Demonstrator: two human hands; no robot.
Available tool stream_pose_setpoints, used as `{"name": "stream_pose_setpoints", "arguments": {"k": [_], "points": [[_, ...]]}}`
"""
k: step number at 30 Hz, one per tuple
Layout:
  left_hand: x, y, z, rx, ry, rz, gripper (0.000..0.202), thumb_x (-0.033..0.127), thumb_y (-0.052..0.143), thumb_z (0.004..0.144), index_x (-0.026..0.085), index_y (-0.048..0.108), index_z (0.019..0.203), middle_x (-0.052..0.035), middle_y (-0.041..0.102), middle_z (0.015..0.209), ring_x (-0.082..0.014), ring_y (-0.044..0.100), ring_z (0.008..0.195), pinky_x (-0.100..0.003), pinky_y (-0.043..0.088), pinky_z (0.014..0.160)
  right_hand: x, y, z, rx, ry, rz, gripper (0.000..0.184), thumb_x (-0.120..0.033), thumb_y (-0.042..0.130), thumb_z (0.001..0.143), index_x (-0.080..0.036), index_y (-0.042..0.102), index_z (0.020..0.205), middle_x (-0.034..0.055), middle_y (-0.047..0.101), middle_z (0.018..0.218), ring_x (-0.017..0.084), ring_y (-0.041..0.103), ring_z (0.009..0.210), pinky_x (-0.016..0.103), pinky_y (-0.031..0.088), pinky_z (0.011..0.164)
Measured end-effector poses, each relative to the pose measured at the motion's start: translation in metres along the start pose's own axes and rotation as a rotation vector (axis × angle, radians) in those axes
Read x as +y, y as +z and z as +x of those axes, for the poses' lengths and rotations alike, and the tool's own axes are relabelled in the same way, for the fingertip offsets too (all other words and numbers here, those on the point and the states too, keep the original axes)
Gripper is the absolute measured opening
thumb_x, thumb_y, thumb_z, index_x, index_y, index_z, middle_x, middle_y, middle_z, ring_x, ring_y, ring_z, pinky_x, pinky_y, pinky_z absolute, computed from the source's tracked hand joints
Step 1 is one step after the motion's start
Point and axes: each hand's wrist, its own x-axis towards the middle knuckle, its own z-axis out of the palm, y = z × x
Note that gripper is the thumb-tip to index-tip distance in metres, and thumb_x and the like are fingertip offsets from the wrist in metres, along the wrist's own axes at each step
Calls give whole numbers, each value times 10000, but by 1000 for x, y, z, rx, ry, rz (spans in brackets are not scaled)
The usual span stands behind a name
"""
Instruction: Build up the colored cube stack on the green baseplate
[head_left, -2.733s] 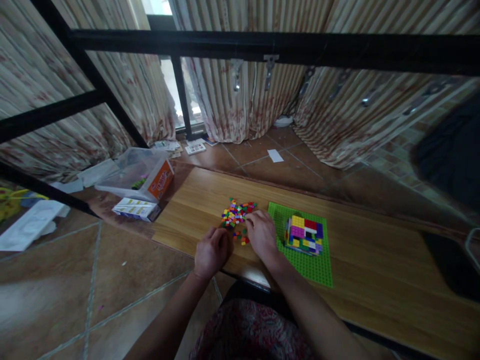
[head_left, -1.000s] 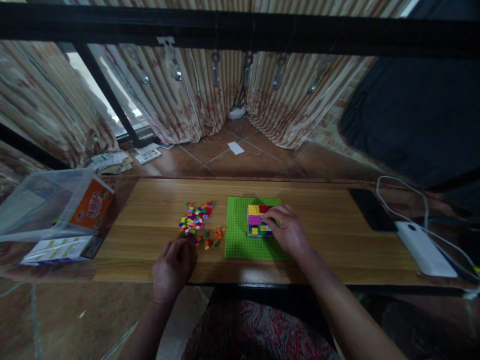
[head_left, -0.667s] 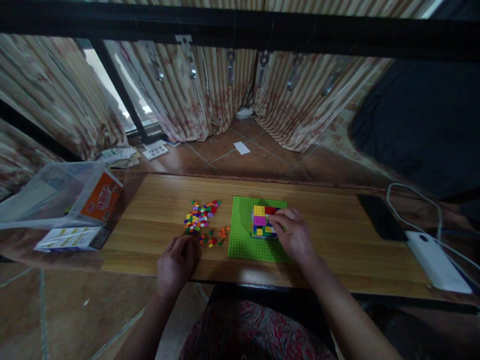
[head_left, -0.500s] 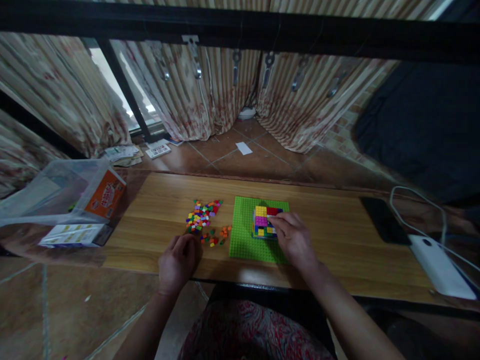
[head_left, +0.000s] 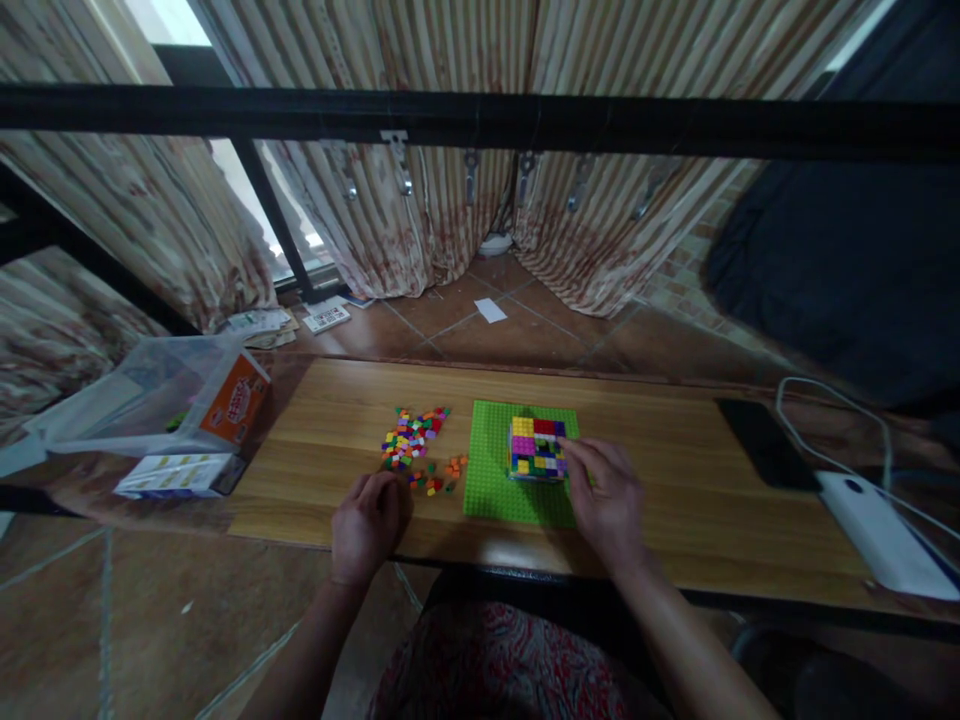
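Observation:
A square block of multicoloured toy bricks [head_left: 523, 443] stands on the green baseplate [head_left: 487, 490], with yellow, magenta, red, white and blue pieces on top. At its right side is my right hand [head_left: 606, 495], thumb and forefinger pinched together by the edge. Anything between those fingertips is too small to make out. My left hand [head_left: 369, 525] rests curled near the table's front edge, just below the loose bricks [head_left: 411, 438]. Its fingers are folded in, and their inner side is hidden.
On the left are a clear plastic bin [head_left: 150, 400] with an orange label and a white-and-purple box [head_left: 180, 475]. A black phone [head_left: 769, 440], a white power bank [head_left: 885, 530] and a cable lie on the right. The wooden table [head_left: 675, 430] has a dark front edge.
My right hand has shifted from the top of the brick block to its right edge, uncovering more of the top. My left hand stays curled beside the loose bricks. The camera view has tilted up slightly.

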Motion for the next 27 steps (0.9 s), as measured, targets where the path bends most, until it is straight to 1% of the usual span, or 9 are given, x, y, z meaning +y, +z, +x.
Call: {"name": "stream_pose_setpoints", "arguments": {"k": [1,3,5,8,11,15,19,23,27], "points": [[-1,0,0,-1,-6,-3,188,308,495,898,222,660,925,-37,688,913,-157,649,785,-236,449,671,-2,-3,-4,34,17,15,239,-266,506,940,-248,718,1048,74,679,941,216,607,894,378,508,789],[-2,0,-1,-8,-19,-29,191,312,493,904,222,658,936,-37,687,918,-159,650,803,-242,459,690,-7,-7,-15,50,38,42,216,-268,527,931,-254,715,1037,67,683,930,210,620,881,371,514,779],[-2,0,0,-8,-34,-84,191,311,492,908,217,655,940,-39,684,917,-160,649,821,-250,475,718,-12,-10,-28,14,44,61,207,-259,539,924,-261,712,1038,64,689,945,209,630,888,371,520,783],[0,-1,3,32,-60,-175,178,288,498,901,201,650,936,-41,672,896,-151,638,802,-253,493,727,-17,-11,-49,-47,71,85,205,-260,545,920,-265,703,1050,66,689,980,212,641,910,375,529,790],[5,-1,12,43,-66,-183,166,277,510,893,197,651,934,-41,660,880,-153,627,799,-267,504,742,-17,-9,-69,-98,103,129,199,-274,542,921,-262,705,1035,69,687,981,217,656,904,374,546,781],[11,-1,25,-17,-58,-135,163,247,520,883,203,652,968,-56,656,957,-170,633,891,-290,508,803,-14,-5,-88,-179,126,160,207,-288,536,921,-270,708,1034,71,692,993,233,672,912,389,568,779],[12,-3,30,-126,-6,-60,188,183,521,862,227,656,985,-52,635,1028,-163,634,908,-281,506,817,-13,-5,-93,-188,163,170,211,-293,534,919,-271,708,1035,70,696,996,235,681,906,393,578,778],[13,-2,30,-151,24,3,188,182,535,857,239,647,996,-45,627,1075,-164,631,937,-273,499,823,-17,-4,-89,-188,168,205,206,-287,537,919,-269,712,1026,68,693,981,220,687,887,357,586,750],[16,0,33,-195,37,76,167,214,535,876,242,641,1002,-45,627,1077,-164,632,890,-265,489,758,-23,-2,-86,-180,171,228,200,-277,541,920,-265,717,1015,65,691,969,209,688,890,327,585,739]]}}
